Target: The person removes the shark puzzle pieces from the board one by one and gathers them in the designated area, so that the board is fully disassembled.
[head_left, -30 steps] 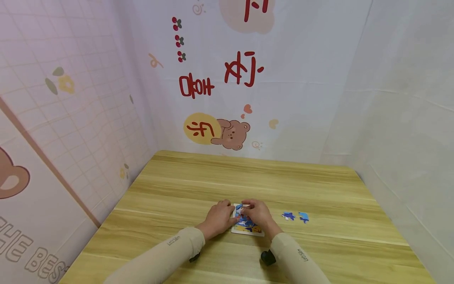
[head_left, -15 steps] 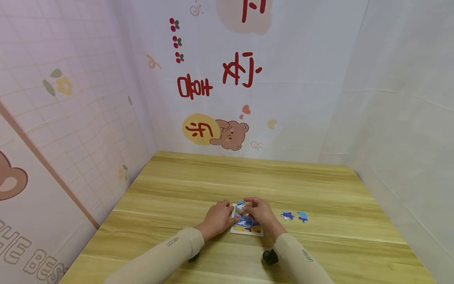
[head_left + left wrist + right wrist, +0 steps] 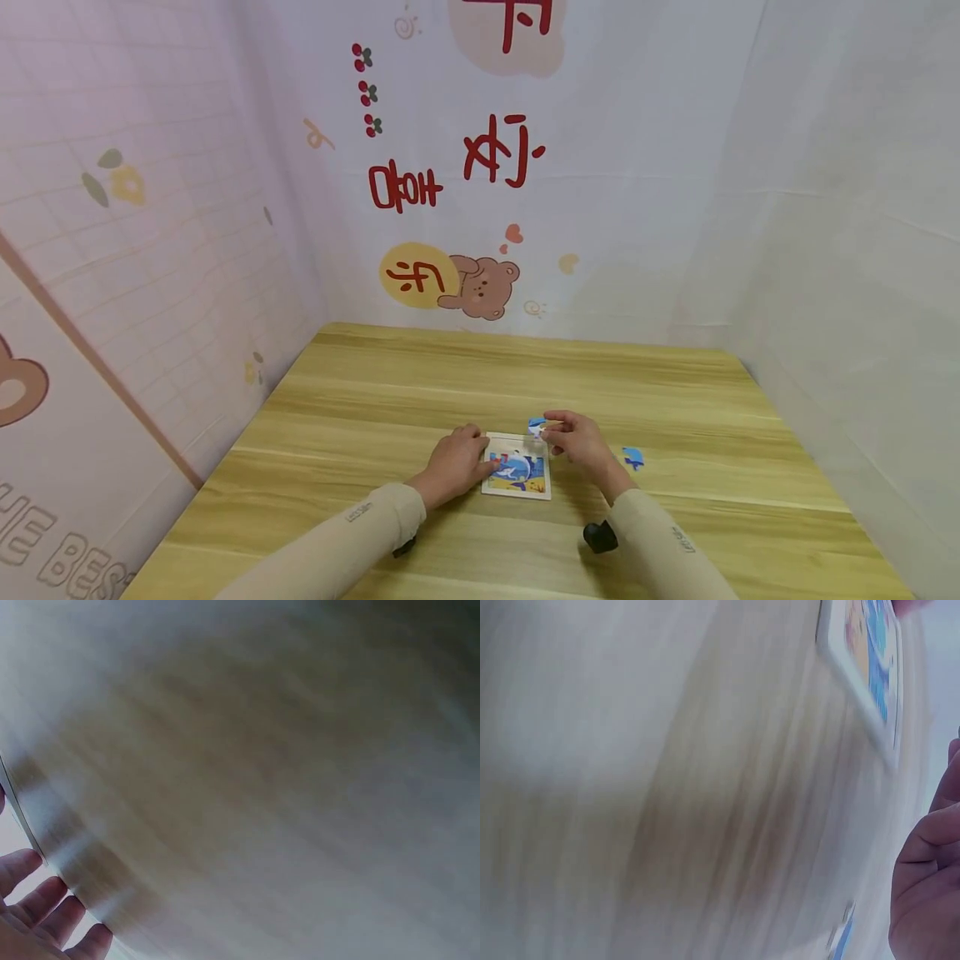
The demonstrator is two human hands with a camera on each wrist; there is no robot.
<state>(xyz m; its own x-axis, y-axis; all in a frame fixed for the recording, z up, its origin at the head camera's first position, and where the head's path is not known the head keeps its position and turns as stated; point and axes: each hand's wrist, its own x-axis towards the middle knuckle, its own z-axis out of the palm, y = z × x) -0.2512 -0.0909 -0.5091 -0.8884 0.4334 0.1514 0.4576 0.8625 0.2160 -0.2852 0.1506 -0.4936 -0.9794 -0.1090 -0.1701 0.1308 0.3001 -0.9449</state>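
A small square jigsaw puzzle board [image 3: 517,495] with a white frame and a blue whale picture lies on the table. My left hand [image 3: 453,463] rests at its left side, thumb over the edge and fingertips near the upper left corner. In the left wrist view, the fingertips [image 3: 52,892] line up along a pale edge. Just beyond the board's upper right corner, my right hand [image 3: 581,442] pinches a blue-and-white puzzle piece [image 3: 536,427] between thumb and fingers. The upper part of the picture area shows bare, pale backing.
Another blue puzzle piece [image 3: 633,457] lies on the wooden table [image 3: 420,375] to the right of my right hand. Printed fabric walls [image 3: 637,208] stand behind and at both sides. A black device [image 3: 600,537] sits under the right wrist.
My right hand has lifted the blue-and-white piece off the board and moved right and away with it. The dark-blue loose piece is now out of sight. The left hand stays at the board.
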